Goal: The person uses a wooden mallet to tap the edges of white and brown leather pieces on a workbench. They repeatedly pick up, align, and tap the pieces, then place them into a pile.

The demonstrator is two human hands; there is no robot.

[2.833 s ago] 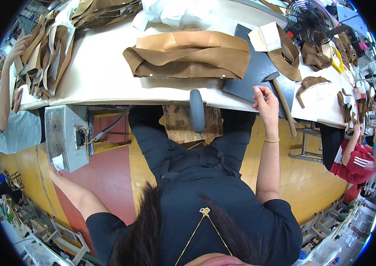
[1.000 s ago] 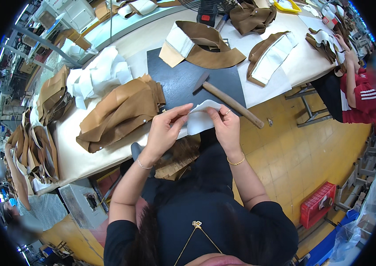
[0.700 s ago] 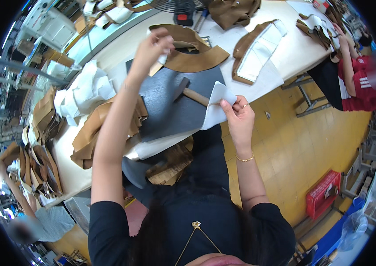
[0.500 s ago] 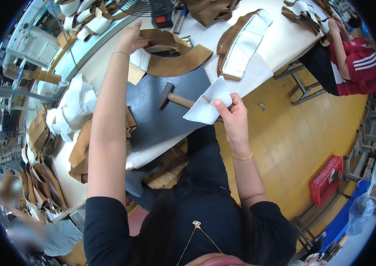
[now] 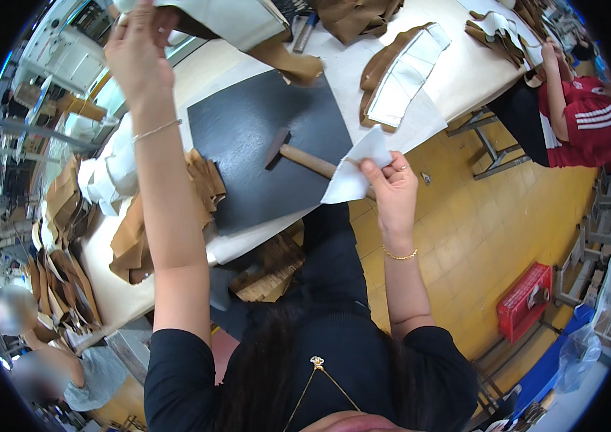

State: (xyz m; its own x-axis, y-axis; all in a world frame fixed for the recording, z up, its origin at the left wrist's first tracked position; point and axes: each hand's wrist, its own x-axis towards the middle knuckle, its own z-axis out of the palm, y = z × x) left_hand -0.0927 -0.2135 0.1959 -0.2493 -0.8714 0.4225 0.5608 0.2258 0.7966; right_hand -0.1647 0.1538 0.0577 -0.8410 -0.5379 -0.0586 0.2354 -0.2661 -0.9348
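Note:
My left hand (image 5: 143, 61) is raised over the far left of the table. Its fingers are closed on a curved brown leather piece (image 5: 284, 61) whose white lining (image 5: 241, 16) faces up; the piece hangs away to the right. My right hand (image 5: 397, 191), near the table's front edge, pinches a small white sheet piece (image 5: 359, 169) between thumb and fingers. Behind that sheet runs the wooden handle of a hammer (image 5: 307, 160), toward my palm. Whether my fingers also wrap the handle is hidden. The hammer's head is above or on a dark mat (image 5: 248, 194).
White-lined leather (image 5: 410, 75) lies at the back right, beside crumpled brown leather (image 5: 352, 21) and a blue-handled tool (image 5: 305, 32). Brown scraps (image 5: 132, 245) and white pieces (image 5: 111, 176) pile up left. A person in red (image 5: 583, 115) works at right. A red crate (image 5: 525, 302) is below.
My left hand has lifted the curved leather piece off the table, up and to the left, uncovering more of the mat. My right hand and the white piece have shifted slightly right.

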